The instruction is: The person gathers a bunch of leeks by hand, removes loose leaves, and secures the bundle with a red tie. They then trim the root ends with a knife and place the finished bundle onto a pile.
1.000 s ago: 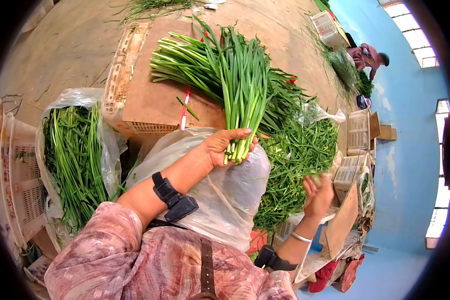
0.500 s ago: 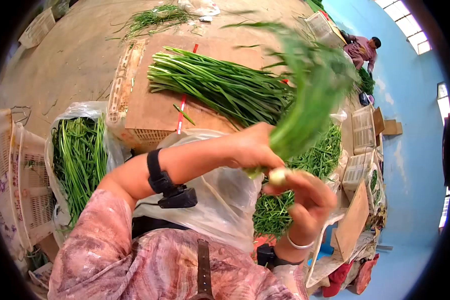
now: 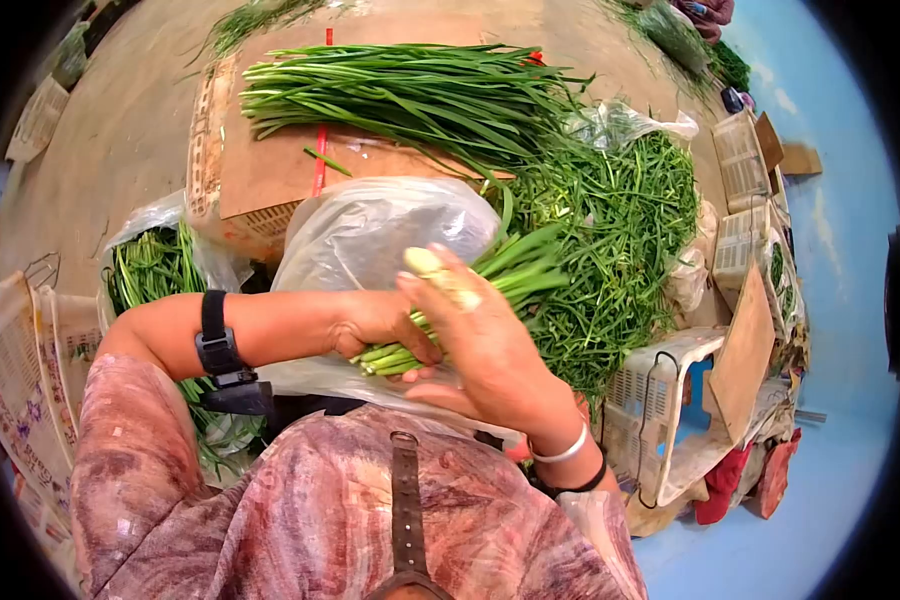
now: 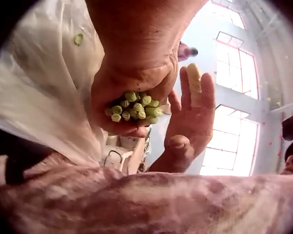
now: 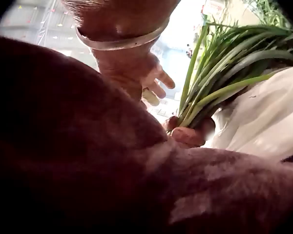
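Note:
In the head view my left hand (image 3: 385, 325) grips a small bunch of green stalks (image 3: 515, 272) near the cut ends, leaves toward the right. The left wrist view shows the pale cut ends (image 4: 136, 108) poking out of the left fist (image 4: 132, 83). My right hand (image 3: 485, 350) is beside the bunch, fingers extended, a yellowish wrap (image 3: 440, 275) on one finger. In the left wrist view the right palm (image 4: 190, 122) stands apart from the stalk ends, fingers spread. A larger pile of stalks (image 3: 410, 95) lies on the brown board (image 3: 260, 165).
Loose greens (image 3: 610, 260) are heaped right of the plastic-covered lap (image 3: 370, 225). At the left stand a bag of greens (image 3: 155, 270) and white crates (image 3: 20, 370). An open crate (image 3: 635, 400) is at the right; another person (image 3: 708, 15) is at the far upper right.
The bunch has swung down from the upper right to a low position over the lap. Both hands have moved left and closer to the body; the head view has shifted.

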Demonstrator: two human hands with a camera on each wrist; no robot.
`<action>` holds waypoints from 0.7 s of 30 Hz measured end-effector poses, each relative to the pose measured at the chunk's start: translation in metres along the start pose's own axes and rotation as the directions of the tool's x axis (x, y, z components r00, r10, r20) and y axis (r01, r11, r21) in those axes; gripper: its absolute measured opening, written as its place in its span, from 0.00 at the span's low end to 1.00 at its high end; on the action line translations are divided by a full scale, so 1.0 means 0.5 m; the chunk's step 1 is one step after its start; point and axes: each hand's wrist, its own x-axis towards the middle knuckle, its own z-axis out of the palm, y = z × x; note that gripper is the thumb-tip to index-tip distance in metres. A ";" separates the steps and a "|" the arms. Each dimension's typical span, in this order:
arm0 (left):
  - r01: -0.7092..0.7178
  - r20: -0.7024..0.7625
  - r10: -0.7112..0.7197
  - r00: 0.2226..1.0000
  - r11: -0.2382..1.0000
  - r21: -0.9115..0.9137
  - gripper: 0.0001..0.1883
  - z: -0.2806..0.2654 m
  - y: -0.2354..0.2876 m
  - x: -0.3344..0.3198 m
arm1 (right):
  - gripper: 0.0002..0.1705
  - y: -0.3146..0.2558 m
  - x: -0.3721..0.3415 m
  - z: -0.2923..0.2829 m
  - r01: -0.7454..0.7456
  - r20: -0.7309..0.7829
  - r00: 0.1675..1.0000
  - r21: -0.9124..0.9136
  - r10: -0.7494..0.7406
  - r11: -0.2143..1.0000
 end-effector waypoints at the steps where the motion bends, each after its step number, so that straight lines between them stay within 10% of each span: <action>1: 0.003 0.002 -0.003 1.000 1.000 0.010 0.02 -0.010 -0.002 -0.003 | 0.54 0.003 0.008 0.010 0.006 0.045 0.999 0.015 -0.007 1.000; 9: 0.037 0.037 -0.040 0.999 0.996 0.079 0.11 -0.062 0.013 -0.129 | 0.66 0.066 0.049 0.065 0.140 0.158 0.982 -0.216 -0.106 0.966; 21: -0.045 0.135 0.018 0.991 0.979 0.198 0.12 -0.115 0.026 -0.174 | 0.45 0.091 0.096 0.096 0.154 0.110 0.987 -0.376 -0.121 0.914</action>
